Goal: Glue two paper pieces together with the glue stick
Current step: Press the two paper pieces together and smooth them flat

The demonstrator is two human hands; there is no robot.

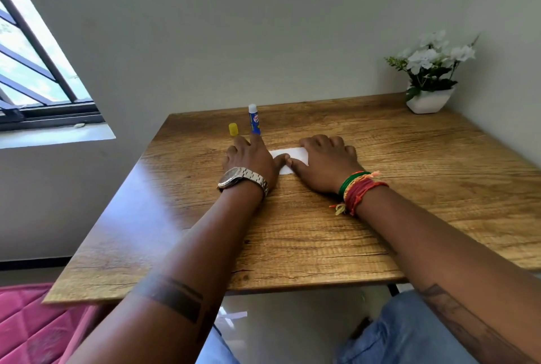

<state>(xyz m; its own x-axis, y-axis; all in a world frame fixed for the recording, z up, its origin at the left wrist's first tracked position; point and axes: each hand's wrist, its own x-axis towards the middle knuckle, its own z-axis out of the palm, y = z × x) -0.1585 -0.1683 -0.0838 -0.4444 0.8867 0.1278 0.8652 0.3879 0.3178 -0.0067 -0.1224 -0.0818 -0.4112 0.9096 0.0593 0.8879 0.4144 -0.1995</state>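
White paper [294,155] lies flat on the wooden table [322,232], mostly covered by both hands; I cannot tell whether it is one sheet or two. My left hand [251,160] rests palm down on its left end, thumb on the paper, fingers reaching toward the glue stick. My right hand [328,159] presses flat on its right part, thumb tip touching the left thumb. The blue glue stick [254,119] stands upright and uncapped just beyond my left fingertips. Its yellow cap [233,129] stands to its left.
A white pot of white flowers [430,82] sits at the table's far right corner against the wall. A barred window [35,77] is at the left. A pink quilted cushion [32,331] lies below the table's near left corner.
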